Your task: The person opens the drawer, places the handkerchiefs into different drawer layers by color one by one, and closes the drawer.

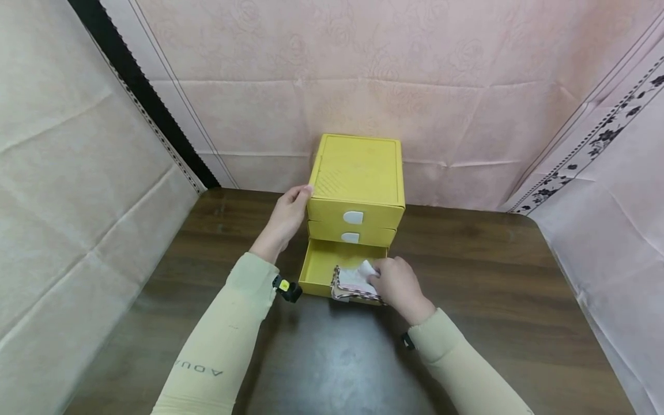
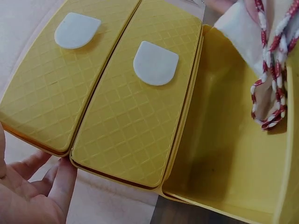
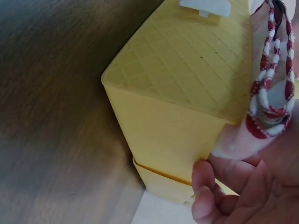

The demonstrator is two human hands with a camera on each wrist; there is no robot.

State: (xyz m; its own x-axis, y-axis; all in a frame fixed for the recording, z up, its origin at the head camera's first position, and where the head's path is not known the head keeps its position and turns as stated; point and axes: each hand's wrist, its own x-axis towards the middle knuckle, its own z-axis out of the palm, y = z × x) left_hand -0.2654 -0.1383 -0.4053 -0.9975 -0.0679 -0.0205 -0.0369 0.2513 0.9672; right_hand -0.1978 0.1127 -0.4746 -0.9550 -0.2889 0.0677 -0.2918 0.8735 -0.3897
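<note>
A small yellow drawer box [image 1: 358, 167] with white tabs stands against the back cloth. Its bottom drawer [image 1: 315, 268] is pulled out. My left hand [image 1: 286, 216] rests at the box's left front edge, with fingertips [image 2: 63, 179] touching its side wall. In my right hand [image 1: 398, 283], at the drawer's right side, I pinch a folded white cloth [image 1: 355, 279] edged with red-and-white twisted trim. Part of the cloth lies over the drawer's front edge, and its trim loop [image 2: 270, 112] hangs inside. The right fingers [image 3: 204, 179] are partly curled beside the drawer wall.
The box stands at the back of a dark wooden table [image 1: 482, 288]. Pale patterned cloth [image 1: 249, 115] covers the back, and more hangs at both sides. The two upper drawers [image 2: 126, 98] are closed.
</note>
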